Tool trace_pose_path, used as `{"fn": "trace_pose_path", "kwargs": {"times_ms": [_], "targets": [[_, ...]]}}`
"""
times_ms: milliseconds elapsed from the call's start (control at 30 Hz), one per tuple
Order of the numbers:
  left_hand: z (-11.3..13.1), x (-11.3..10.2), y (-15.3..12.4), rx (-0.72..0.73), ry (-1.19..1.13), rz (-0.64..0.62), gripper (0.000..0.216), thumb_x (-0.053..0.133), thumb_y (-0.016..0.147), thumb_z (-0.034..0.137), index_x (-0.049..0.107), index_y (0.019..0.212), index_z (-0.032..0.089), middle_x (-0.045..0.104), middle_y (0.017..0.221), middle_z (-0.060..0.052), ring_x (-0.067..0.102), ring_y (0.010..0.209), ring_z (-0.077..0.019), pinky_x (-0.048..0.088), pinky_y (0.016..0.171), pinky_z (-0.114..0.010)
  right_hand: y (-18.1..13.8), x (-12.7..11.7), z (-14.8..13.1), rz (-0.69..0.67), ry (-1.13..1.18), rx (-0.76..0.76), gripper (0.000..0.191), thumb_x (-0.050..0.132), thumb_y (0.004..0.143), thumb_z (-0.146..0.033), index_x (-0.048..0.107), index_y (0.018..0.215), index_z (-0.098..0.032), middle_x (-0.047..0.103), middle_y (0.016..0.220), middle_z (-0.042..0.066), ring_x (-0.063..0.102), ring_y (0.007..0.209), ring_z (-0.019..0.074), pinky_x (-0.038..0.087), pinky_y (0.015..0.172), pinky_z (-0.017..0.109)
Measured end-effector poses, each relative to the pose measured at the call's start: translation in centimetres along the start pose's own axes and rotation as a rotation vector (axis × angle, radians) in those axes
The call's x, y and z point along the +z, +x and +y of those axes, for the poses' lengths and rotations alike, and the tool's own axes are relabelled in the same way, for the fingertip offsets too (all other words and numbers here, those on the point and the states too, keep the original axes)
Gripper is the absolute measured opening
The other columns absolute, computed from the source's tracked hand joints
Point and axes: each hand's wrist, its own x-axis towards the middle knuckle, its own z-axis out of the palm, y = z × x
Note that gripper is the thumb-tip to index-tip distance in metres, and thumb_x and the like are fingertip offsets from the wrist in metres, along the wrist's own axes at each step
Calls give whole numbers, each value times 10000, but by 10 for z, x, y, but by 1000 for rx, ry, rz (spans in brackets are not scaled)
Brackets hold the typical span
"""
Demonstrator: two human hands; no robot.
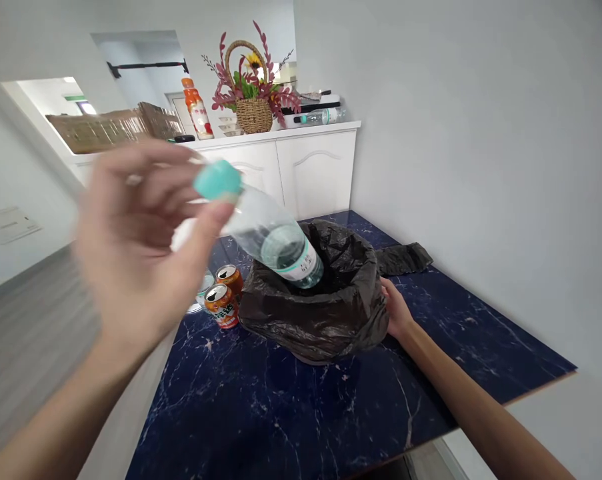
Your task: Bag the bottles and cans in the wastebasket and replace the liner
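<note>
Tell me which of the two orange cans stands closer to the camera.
The front orange can, with its printed label facing us; the other can stands just behind it, farther away.
</note>
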Motion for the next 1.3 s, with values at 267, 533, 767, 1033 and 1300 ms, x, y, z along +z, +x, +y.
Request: {"fn": "trace_pose_path", "kwargs": {"times_ms": [267, 533, 767, 1033, 1300], "targets": [[-25, 24, -13, -147, 140, -642, 363, 691, 1015, 448, 666, 1339, 286, 774, 1313, -48, 764, 1145, -235, 635, 1028, -397, -1, -1, -2, -13, 10, 20, 214, 808, 840, -521, 816, 950, -338, 831, 845, -13, 787, 776, 259, 628, 729, 399], [-22, 6, -1, -305, 228, -830, 311, 636, 1006, 564, 798, 1169, 356, 805, 1264, 17, 768, 1104, -255, 620, 691, -304, 1, 1, 1, -23, -14, 22, 218, 808, 837, -512, 815, 995, -362, 828, 859, -11, 784, 782, 269, 633, 698, 403], [-26, 7, -2, -292, 188, -844, 308, 638, 992, 583, 847, 1064, 369, 824, 1207, 18, 732, 1224, -272, 634, 983, -406, 0, 2, 2, -22, -28, 17, 219, 811, 824, -515, 803, 982, -363, 808, 815, -17, 764, 739, 262, 624, 618, 387], [-61, -22, -2, -271, 536, -312, 303, 594, 1026, 473, 765, 1159, 262, 785, 1274, -28, 703, 1199, -264, 578, 996, -395, 1, -2, 4, -7, -21, 17, 214, 837, 809, -520, 788, 906, -335, 798, 785, -18, 748, 721, 254, 612, 604, 374], [-170, -87, -34, -504, 734, -317, 650, 704, 877, 759, 681, 1258, 233, 751, 1083, -22, 705, 1064, -320, 530, 1067, -541, 1, -4, 7, 21, -13, 37, 201, 841, 806, -523, 802, 878, -340, 818, 839, -6, 777, 852, 299, 642, 725, 436]]}}
